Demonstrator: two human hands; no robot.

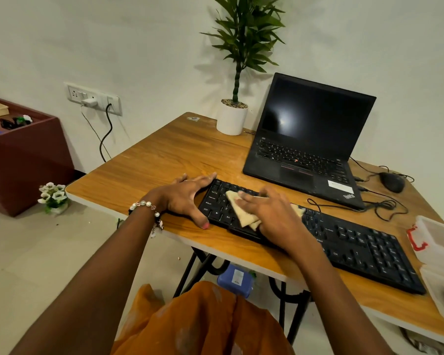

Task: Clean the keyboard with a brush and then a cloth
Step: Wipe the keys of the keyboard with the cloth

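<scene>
Now the right hand (272,213) presses a folded tan cloth (242,213) flat on the left end of the long black keyboard (356,242), which runs on toward the lower right, while the open left hand (187,198) steadies that end.

You have one black keyboard (318,234) along the table's (164,155) near edge and one tan cloth (241,211) on its left end. One laptop (308,142), one mouse (392,182) and one potted plant (232,116) line the far edge. Two clear plastic containers (440,242) sit at the right edge.
</scene>
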